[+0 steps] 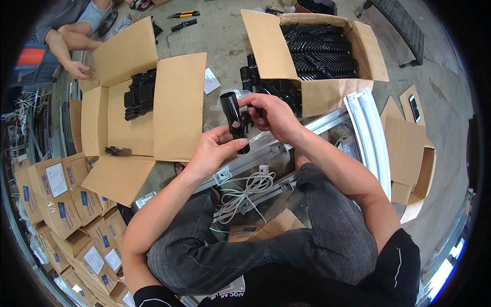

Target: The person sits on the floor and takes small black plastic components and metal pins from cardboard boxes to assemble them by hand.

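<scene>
My left hand (214, 153) is closed round the lower part of a glossy black tubular piece (231, 108), which stands nearly upright with its wider end up. Beside its upper end is my right hand (275, 116), index finger reaching to the tube and the other fingers curled. Something dark shows between those curled fingers, too hidden to name. Behind the hands lie more black parts (279, 91) and some clear plastic wrap. Both hands are above a silver metal frame (240, 162) in front of my legs.
An open carton (179, 110) at left holds several black parts; another carton (327, 97) at back right is packed with them. White coiled cable (248, 192) lies under the frame. Stacked boxes (53, 204) stand left. A phone (414, 108) rests on cardboard. Another person's hand (78, 70) is far left.
</scene>
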